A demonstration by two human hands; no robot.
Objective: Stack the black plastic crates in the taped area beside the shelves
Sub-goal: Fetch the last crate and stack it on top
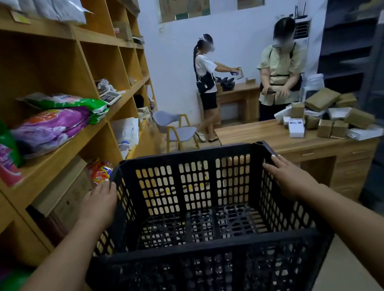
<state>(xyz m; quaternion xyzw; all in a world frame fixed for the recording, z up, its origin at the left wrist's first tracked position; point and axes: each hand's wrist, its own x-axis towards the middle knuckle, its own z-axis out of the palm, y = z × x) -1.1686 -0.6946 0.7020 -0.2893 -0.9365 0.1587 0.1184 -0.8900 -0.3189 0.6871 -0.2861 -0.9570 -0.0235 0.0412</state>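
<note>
A black plastic crate with perforated walls fills the lower middle of the head view, held up in front of me and empty inside. My left hand grips its left rim near the far corner. My right hand grips the right rim opposite. Through the far wall's holes I glimpse floor with a bit of yellow-and-black tape. No other crate is visible.
Wooden shelves with detergent bags and bottles run along the left. A wooden desk piled with small cardboard boxes stands ahead right, with a person behind it. Another person stands at a far table beside a grey chair. Dark shelving lines the right.
</note>
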